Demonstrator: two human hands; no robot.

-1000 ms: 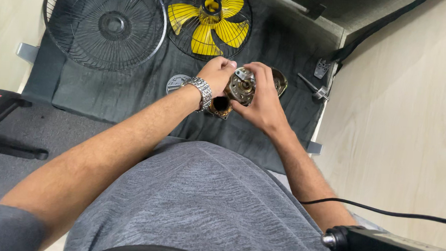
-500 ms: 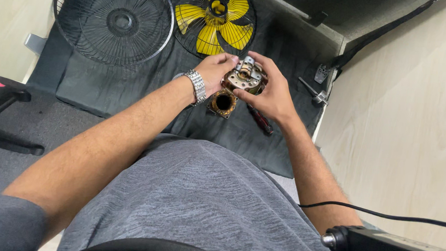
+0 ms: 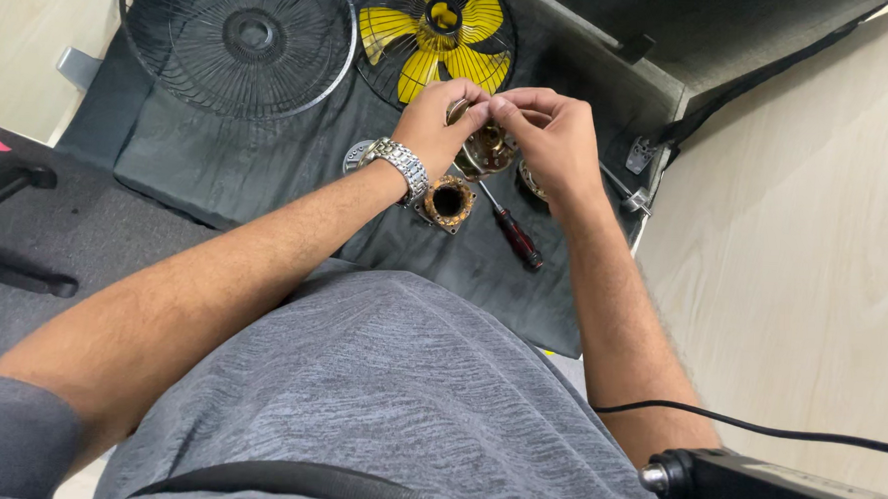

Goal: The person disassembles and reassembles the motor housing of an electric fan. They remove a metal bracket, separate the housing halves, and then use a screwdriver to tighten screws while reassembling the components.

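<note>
At twelve o'clock, the fan blade [image 3: 435, 35] is glossy yellow plastic; at eleven, the grille [image 3: 239, 36] is thin dark wire. Both lie on a matt dark cloth mat [image 3: 228, 160]. The motor part [image 3: 488, 147] shows coppery, shiny metal (as does the wristwatch [image 3: 396, 166], polished steel). At three o'clock, pale smooth wood floor [image 3: 794, 245].

You're in a home repair corner, pale wood-look floor [image 3: 811, 295], dark cloth mat [image 3: 268, 162], dismantled black wire fan grille [image 3: 239, 36], yellow plastic fan blade [image 3: 433, 34], red-handled screwdriver [image 3: 513, 231].
</note>
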